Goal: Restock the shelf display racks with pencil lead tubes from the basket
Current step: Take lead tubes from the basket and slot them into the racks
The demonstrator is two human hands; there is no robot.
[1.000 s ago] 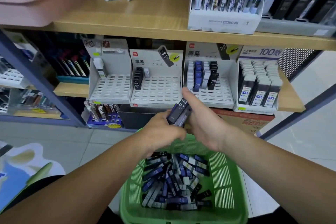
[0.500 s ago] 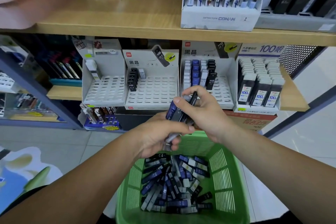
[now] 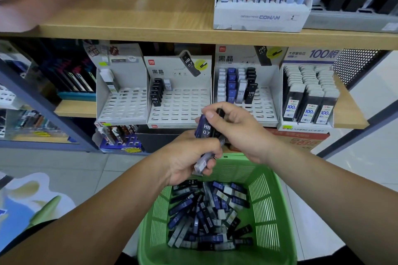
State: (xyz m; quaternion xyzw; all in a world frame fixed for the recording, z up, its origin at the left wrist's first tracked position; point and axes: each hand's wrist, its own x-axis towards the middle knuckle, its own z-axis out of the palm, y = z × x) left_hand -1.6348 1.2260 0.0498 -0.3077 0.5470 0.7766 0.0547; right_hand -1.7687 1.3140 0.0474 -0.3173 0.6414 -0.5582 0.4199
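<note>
Head view: left hand point(image 3: 189, 157) and right hand point(image 3: 239, 131) tight around lead tubes point(image 3: 204, 129) over green basket point(image 3: 261, 204), white racks point(image 3: 181, 105) behind

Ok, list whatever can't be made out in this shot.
All head view:
- Count of held tubes: fingers of left hand and right hand cover them.
- Bottom of basket: buried under loose tubes.
- Pink bin: cut by top-left edge, blurred.

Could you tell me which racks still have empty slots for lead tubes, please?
Leftmost rack: nearly bare. Middle rack: free right of its few tubes. Blue-tube rack: front rows only. 100-count rack: packed.
</note>
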